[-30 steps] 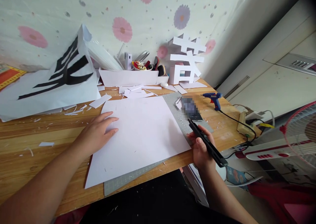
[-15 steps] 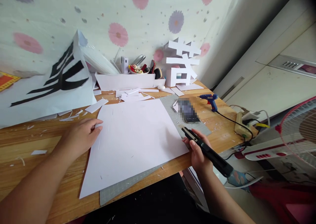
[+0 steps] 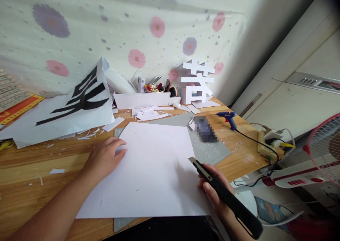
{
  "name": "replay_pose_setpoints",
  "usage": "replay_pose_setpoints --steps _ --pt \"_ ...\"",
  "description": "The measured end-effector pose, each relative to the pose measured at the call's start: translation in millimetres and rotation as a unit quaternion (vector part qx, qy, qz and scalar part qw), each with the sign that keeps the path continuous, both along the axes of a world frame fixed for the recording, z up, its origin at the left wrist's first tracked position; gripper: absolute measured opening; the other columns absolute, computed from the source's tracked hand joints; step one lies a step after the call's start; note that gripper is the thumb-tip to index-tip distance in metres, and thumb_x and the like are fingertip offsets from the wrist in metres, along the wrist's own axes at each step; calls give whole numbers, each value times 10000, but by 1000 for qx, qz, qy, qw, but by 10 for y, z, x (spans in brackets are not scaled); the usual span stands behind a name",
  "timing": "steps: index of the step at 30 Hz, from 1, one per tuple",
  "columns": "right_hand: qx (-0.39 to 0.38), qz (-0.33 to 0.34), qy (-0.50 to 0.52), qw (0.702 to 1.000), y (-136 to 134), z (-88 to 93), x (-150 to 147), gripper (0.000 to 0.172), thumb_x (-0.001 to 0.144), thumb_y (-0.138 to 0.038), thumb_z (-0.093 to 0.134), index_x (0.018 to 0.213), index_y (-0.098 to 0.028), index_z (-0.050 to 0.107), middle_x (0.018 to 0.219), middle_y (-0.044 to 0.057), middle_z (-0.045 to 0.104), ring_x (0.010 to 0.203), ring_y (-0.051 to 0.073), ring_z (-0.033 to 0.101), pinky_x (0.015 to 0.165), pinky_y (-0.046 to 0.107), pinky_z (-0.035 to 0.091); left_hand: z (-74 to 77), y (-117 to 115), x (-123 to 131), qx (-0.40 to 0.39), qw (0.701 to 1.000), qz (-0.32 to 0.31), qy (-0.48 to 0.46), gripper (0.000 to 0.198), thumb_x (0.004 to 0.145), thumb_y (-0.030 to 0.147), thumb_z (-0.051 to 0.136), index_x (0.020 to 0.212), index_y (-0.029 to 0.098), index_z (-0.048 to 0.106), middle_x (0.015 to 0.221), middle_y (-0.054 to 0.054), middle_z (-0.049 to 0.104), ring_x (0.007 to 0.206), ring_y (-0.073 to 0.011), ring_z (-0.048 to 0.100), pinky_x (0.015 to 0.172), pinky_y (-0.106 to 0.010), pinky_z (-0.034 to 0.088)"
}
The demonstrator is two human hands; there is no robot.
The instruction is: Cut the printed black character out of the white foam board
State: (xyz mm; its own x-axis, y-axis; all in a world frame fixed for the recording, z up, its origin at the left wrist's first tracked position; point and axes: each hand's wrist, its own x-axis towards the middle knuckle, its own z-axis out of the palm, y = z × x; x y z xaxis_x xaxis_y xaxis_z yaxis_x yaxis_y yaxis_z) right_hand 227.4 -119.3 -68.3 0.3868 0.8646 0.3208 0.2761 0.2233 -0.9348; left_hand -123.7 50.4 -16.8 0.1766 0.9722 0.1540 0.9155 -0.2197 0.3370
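A large white foam board (image 3: 156, 170) lies over a grey cutting mat (image 3: 212, 154) and reaches past the table's front edge. My left hand (image 3: 110, 157) is at the board's left edge, thumb and forefinger closed on it. In my right hand (image 3: 216, 188) is a black utility knife (image 3: 225, 193), its blade exposed and pointing up and left above the board. The fingers of that hand are by the board's right edge; whether they also grip it is hidden. Short marks show on the board's surface.
White offcuts (image 3: 148, 113) lie behind the board, near a white tray (image 3: 143, 100) of tools. A phone (image 3: 205, 129), a blue glue gun (image 3: 227, 117) and a standing white character (image 3: 196, 81) are to the right. A printed sheet (image 3: 87, 102) leans at left; a fan (image 3: 325, 149) stands at right.
The board has turned clockwise and come towards me, its right side most, and now overhangs the front edge. Both hands moved with it. The head view has tilted up.
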Motion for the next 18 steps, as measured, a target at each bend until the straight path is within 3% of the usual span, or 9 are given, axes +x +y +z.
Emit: replay_pose_setpoints --steps 3,7,11,14,18 --pt "-16 6 16 1000 -29 7 -41 473 794 -473 772 1212 -266 691 921 61 756 712 215 716 649 322 597 14 -6 39 -1 1000 4 -3 391 824 461 439 1015 246 703 1200 -73 677 1100 -306 650 899 -436 535" --pt "-29 17 47 998 -69 44 -114 476 789 -493 764 1198 -259 695 850 53 750 612 202 684 545 301 574 15 -13 87 -13 999 14 -47 379 810 458 463 1022 242 690 1226 -82 651 1127 -298 640 929 -430 537" --pt "6 11 12 1000 -184 -3 -140 449 805 -519 735 1190 -290 704 864 48 758 655 216 713 586 310 599 -35 32 183 -22 995 -49 -79 361 791 409 492 1021 217 693 1270 -107 633 1169 -290 625 1022 -444 503" --pt "63 -18 -59 996 -247 -106 -112 449 754 -526 761 1167 -353 718 879 24 769 700 250 735 618 332 616 -41 178 290 -32 992 -102 -71 342 763 371 531 1016 227 711 1294 -84 642 1180 -266 629 1047 -410 496" --pt "99 -28 -114 988 -203 -162 -66 447 738 -508 766 1169 -405 716 901 26 773 659 285 728 589 393 616 61 554 446 -38 989 -139 -37 336 789 330 548 1061 219 711 1209 -76 680 1070 -239 676 947 -365 554"
